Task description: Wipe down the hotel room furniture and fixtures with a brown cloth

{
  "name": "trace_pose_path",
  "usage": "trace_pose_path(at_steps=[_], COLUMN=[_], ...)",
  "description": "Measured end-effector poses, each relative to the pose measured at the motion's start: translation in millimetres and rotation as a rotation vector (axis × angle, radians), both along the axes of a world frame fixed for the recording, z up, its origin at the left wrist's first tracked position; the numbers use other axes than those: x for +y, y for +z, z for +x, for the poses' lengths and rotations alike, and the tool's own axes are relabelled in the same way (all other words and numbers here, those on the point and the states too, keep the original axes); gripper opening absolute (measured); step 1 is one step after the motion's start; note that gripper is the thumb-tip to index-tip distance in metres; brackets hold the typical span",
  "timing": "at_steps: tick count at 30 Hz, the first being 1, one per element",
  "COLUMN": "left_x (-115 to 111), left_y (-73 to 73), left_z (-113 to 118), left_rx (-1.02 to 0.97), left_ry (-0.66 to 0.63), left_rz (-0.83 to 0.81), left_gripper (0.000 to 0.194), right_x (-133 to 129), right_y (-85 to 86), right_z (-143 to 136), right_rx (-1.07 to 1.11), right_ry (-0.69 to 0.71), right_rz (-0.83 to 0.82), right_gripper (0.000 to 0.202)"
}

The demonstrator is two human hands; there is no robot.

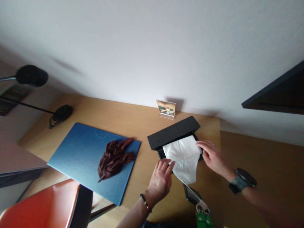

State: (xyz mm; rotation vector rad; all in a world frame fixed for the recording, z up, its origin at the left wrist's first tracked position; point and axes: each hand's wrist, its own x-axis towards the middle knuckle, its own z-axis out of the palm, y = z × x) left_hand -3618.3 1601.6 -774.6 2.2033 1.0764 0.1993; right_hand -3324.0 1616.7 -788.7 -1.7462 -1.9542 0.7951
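A white cloth [182, 158] lies over a black box [161, 154] on the desk, its lower corner hanging past the box's front. The box's lid [174, 132] is folded back toward the wall. My left hand [161, 177] has its fingers closed at the cloth's left edge. At the cloth's right edge, my right hand [211, 154] pinches it between thumb and fingers. Most of the box's inside is hidden under the cloth. Left of my left hand, a crumpled dark brown garment [114, 160] rests on a blue desk mat [78, 152].
A small clear picture stand [166, 109] stands behind the box. A black lamp [32, 76] is at the left, and an orange chair [45, 205] at the lower left. A dark screen [280, 91] juts in from the right. A green lanyard [203, 220] hangs in front of me.
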Motion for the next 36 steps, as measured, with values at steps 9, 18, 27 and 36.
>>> trace_pose_path(at_steps=[9, 18, 27, 36], left_x=[-19.4, 15.7, 50.5, 111.7], left_y=[-40.9, -12.9, -8.6, 52.4], left_z=[17.7, 27.9, 28.1, 17.8], left_rx=[0.094, -0.21, 0.011, 0.139], left_ry=[-0.228, 0.377, 0.725, 0.317], left_rz=[0.388, -0.22, -0.422, 0.34], left_gripper=[0.023, 0.009, 0.012, 0.042], right_x=[-41.5, -21.1, 20.7, -19.5], right_y=[-4.0, -13.5, -33.8, -24.3], right_z=[-11.7, -3.1, -17.4, -16.3], right_rx=[-0.211, 0.116, 0.053, 0.118], right_ry=[0.372, -0.101, -0.317, -0.515], right_rz=[0.137, 0.008, 0.014, 0.057], right_gripper=[0.044, 0.012, 0.024, 0.033])
